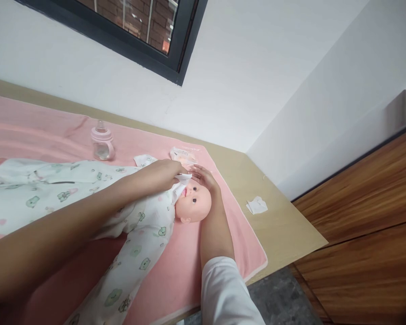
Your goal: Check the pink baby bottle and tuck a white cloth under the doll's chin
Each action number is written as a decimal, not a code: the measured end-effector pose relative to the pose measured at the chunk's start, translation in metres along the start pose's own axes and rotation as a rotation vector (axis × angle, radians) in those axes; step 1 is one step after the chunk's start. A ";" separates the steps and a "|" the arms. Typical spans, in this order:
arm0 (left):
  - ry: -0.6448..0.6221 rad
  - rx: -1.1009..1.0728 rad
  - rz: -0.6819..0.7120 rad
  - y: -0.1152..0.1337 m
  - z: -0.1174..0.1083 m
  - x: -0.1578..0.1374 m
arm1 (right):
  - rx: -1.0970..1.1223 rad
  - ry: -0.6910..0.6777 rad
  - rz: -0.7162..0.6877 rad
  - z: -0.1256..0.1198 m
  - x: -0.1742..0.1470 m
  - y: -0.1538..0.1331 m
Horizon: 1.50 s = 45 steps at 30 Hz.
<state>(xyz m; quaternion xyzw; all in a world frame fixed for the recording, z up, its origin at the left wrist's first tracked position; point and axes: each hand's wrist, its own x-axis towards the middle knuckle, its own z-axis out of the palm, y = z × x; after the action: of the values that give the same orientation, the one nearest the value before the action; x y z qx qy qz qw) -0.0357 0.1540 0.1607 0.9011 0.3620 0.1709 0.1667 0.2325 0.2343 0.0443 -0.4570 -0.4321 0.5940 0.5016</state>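
A baby doll (198,204) lies on its back in a white sleepsuit (155,221) with green and pink animal prints, its bald head toward the right. My left hand (165,174) reaches across its chest and pinches a white cloth (182,182) at the chin. I cannot tell whether that cloth is a separate wipe or the sleepsuit's collar. Around the crown curves my right arm, and my right hand (205,177) rests against the far side of the head, its fingers extended and slightly bent. The doll's far cheek is partly hidden.
Under the doll, a pink blanket (186,271) covers much of the wooden table (284,230). A pink baby bottle (102,143) stands behind the doll's body. Beyond the head lies a clear plastic packet (183,155). A crumpled white tissue (257,205) sits toward the right table edge.
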 end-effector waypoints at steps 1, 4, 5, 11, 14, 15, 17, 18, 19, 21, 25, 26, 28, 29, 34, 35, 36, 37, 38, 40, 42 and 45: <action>0.001 0.005 0.003 0.000 0.000 0.000 | -0.001 0.001 0.004 0.000 0.000 0.000; 0.004 0.023 0.008 -0.001 0.000 0.000 | -0.001 0.001 0.010 0.002 -0.001 -0.002; 0.004 0.029 0.007 -0.001 -0.001 0.000 | 0.001 0.001 0.006 0.002 -0.001 -0.002; 0.023 0.044 0.020 -0.003 0.000 0.001 | -0.006 -0.002 0.005 0.002 -0.001 -0.002; 0.030 0.030 0.009 -0.001 -0.001 0.000 | -0.005 -0.008 -0.014 0.001 -0.001 -0.001; 0.029 0.019 0.006 0.000 -0.002 -0.001 | -0.003 -0.009 -0.019 0.001 -0.001 0.000; 0.014 -0.009 0.007 0.003 -0.004 -0.003 | 0.004 -0.005 -0.023 0.000 0.000 0.002; 0.001 -0.025 0.012 0.005 -0.005 -0.004 | 0.010 -0.004 -0.024 -0.001 0.001 0.003; -0.018 -0.042 0.018 0.006 -0.006 -0.004 | 0.016 -0.005 -0.024 -0.002 0.002 0.004; -0.064 -0.076 0.025 0.009 -0.007 -0.006 | 0.027 -0.016 -0.025 -0.004 0.004 0.005; -0.111 -0.115 0.035 0.011 -0.006 -0.007 | 0.033 -0.039 -0.023 -0.006 0.006 0.006; -0.113 -0.117 0.043 0.011 -0.005 -0.006 | 0.031 -0.041 -0.022 -0.006 0.006 0.006; -0.121 -0.118 0.060 0.010 -0.003 -0.006 | 0.024 -0.040 -0.021 -0.006 0.007 0.006; -0.128 -0.116 0.066 0.009 -0.002 -0.006 | 0.021 -0.040 -0.020 -0.006 0.007 0.006; -0.124 -0.103 0.071 0.008 -0.002 -0.005 | 0.022 -0.037 -0.017 -0.006 0.007 0.006; -0.118 -0.101 0.069 0.008 -0.003 -0.006 | 0.023 -0.037 -0.018 -0.006 0.007 0.006; -0.110 -0.098 0.066 0.009 -0.004 -0.006 | 0.022 -0.037 -0.018 -0.006 0.007 0.006; -0.102 -0.092 0.058 0.010 -0.005 -0.006 | 0.021 -0.038 -0.018 -0.006 0.007 0.006; -0.093 -0.087 0.049 0.011 -0.005 -0.006 | 0.018 -0.039 -0.017 -0.006 0.007 0.005; -0.072 -0.074 0.030 0.012 -0.006 -0.006 | 0.015 -0.039 -0.016 -0.006 0.007 0.005; -0.054 -0.067 0.022 0.012 -0.006 -0.005 | 0.020 -0.031 -0.012 -0.005 0.007 0.005; -0.037 -0.065 0.024 0.011 -0.005 -0.004 | 0.021 -0.010 -0.010 -0.004 0.006 0.005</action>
<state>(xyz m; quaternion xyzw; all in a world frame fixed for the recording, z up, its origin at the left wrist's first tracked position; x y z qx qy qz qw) -0.0345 0.1446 0.1689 0.9024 0.3423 0.1681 0.2006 0.2352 0.2399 0.0382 -0.4467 -0.4307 0.5980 0.5073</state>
